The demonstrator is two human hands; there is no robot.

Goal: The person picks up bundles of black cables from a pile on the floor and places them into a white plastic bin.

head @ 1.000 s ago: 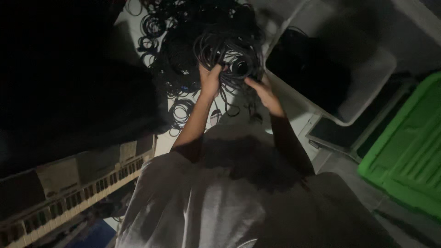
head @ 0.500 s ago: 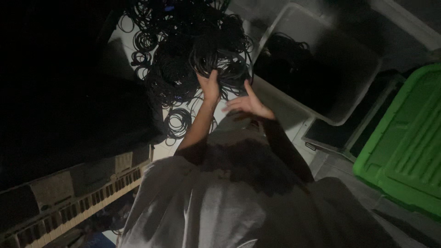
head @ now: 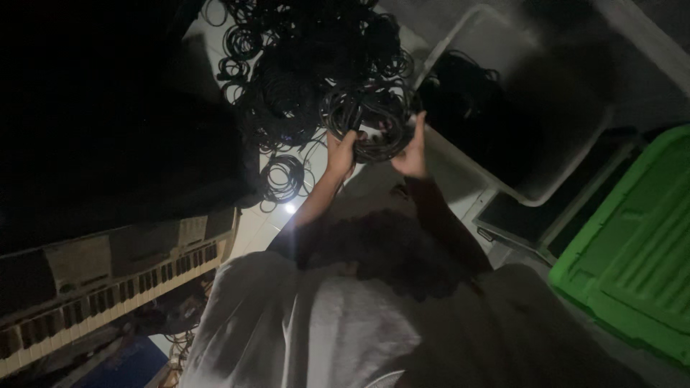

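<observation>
In the dim head view both my hands hold one coil of black cable (head: 370,118) in front of me. My left hand (head: 340,153) grips its lower left edge and my right hand (head: 412,149) holds its right side. Behind the coil lies a big heap of black coiled cables (head: 302,65) on a pale floor. A single small coil (head: 282,177) rests apart, just left of my left forearm. My grey shirt fills the lower part of the view.
A translucent plastic bin (head: 568,144) with dark cables inside stands right of my hands. A green plastic crate (head: 632,251) is at the far right, with a dark flat case (head: 532,215) beside it. A keyboard instrument (head: 108,287) lies at lower left.
My hands have lifted the coil off the heap and moved it right, toward the bin's rim. The view has shifted so the heap sits higher.
</observation>
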